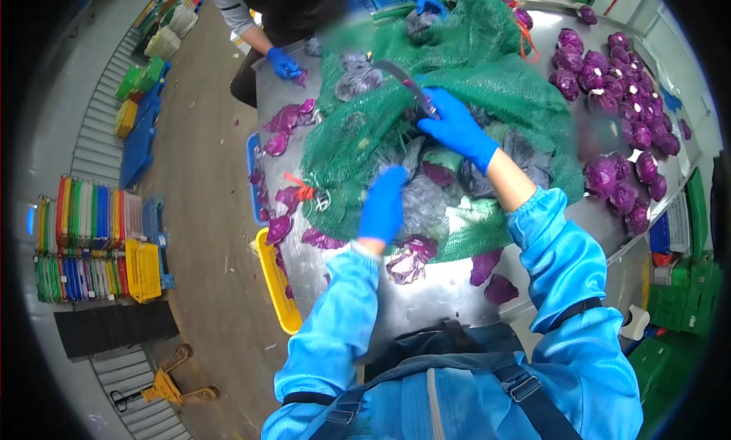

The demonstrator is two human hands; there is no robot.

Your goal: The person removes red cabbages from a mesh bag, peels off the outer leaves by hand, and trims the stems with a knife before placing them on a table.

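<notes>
My right hand, in a blue glove, is closed around a knife whose curved blade points up and left. My left hand, also gloved, reaches over grey-purple cabbages lying in an opened green mesh bag. Its fingers are blurred, their tips right at a drooping outer leaf. Between my hands shows a patch of brighter purple cabbage. A peeled-off heap of pale and purple leaves lies on the metal table near my body.
Trimmed purple cabbages cover the table's right side. Loose leaves lie along the left edge, beside a yellow crate and a blue one. Across the table, a co-worker's gloved hand touches a purple leaf.
</notes>
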